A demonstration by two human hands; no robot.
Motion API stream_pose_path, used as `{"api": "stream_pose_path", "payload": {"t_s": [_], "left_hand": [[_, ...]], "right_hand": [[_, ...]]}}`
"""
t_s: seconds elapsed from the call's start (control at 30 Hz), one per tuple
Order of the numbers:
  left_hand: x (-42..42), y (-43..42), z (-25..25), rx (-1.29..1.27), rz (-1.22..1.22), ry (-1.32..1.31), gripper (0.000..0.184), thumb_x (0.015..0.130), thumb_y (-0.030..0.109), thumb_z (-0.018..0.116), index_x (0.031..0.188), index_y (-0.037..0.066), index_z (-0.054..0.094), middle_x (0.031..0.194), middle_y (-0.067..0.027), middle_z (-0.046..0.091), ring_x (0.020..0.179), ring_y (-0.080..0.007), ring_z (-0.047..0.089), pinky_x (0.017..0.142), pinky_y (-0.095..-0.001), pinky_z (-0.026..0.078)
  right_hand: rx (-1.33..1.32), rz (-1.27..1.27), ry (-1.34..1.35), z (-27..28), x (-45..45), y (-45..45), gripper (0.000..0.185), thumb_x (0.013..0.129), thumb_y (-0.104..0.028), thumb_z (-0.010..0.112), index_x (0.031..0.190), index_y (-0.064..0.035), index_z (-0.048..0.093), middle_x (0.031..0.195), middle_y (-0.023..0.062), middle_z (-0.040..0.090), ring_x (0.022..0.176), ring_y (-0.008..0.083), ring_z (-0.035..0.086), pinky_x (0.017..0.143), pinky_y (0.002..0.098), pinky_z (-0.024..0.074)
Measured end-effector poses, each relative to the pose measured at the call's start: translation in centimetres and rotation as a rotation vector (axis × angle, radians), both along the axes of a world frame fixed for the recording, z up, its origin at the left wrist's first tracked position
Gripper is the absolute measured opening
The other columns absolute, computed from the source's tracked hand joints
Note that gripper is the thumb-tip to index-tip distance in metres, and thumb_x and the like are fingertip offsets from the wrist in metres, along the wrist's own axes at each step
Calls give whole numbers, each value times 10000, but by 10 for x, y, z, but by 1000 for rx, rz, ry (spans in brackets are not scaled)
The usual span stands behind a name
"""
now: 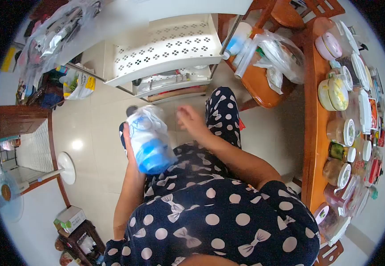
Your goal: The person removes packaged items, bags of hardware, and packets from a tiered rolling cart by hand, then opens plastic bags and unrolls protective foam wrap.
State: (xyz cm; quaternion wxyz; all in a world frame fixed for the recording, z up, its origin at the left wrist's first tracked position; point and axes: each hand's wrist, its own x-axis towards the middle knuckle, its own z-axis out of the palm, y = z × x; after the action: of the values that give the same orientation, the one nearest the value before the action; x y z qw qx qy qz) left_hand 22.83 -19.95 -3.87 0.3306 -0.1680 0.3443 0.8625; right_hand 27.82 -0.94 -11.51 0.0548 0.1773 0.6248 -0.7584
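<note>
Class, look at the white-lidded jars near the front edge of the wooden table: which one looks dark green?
The small green jar, between a beige jar and a brown jar; neither neighbour looks green.

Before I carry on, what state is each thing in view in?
Left hand: gripping the bundle.
Right hand: loosely open, holding nothing.
Blue-and-white bundle: plastic-wrapped, held up off the floor.
Green-filled jar: lid on.
Floral container: lid on.
Plastic bag: crumpled, filled, on the chair.
</note>
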Motion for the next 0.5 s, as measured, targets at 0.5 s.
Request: {"api": "stream_pose_path", "payload": {"t_s": [0.5], "left_hand": [[-16, 38, -12, -478, 166, 192, 542, 931, 511, 440, 1255, 77, 462, 1116, -52, 553, 966, -199, 539, 928, -354, 409]], "right_hand": [[-513, 60, -86, 55, 60, 30, 581, 788, -199, 720, 1277, -13, 466, 1135, 76, 599, 1009, 176, 579, 915, 324, 450]]}}
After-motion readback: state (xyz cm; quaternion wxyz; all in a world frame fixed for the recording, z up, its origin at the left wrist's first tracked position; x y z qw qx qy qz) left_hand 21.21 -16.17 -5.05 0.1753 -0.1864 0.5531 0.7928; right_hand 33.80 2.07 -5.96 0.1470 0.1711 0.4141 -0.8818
